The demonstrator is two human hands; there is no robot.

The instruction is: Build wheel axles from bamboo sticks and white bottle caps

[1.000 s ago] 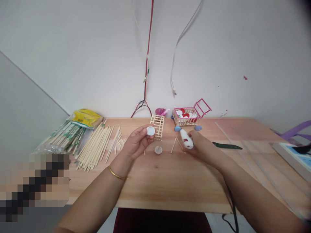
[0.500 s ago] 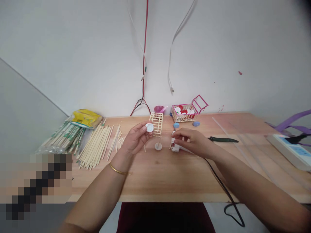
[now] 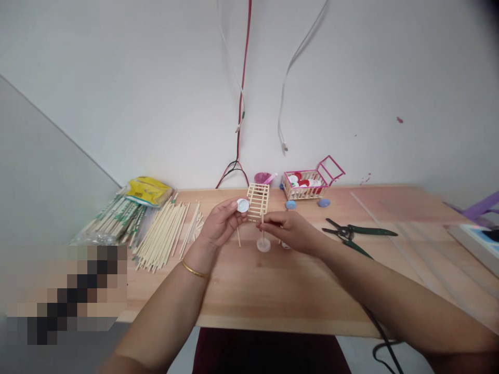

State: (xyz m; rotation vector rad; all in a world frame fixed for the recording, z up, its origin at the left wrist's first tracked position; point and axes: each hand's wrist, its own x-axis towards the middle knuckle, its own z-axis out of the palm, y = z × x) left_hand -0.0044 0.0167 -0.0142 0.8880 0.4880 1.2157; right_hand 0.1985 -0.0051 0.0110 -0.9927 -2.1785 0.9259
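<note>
Right hand (image 3: 286,231), shifted left, pinches stick (image 3: 262,219) above disc (image 3: 263,247); left hand (image 3: 220,223) pinches a cap (image 3: 243,205).

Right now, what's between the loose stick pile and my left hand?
In the head view, a few longer sticks and some short stick pieces lie between the loose stick pile and your left hand.

From here I see a pale wooden stick (image 3: 263,235) standing nearly upright, pinched partway up, with a round whitish cap (image 3: 264,247) at its foot; whether that cap rests or is lifted, I can't tell. Above and left of the stick, apart from it, a white bottle cap (image 3: 243,205) is held tilted, rimmed hollow side showing.
</note>
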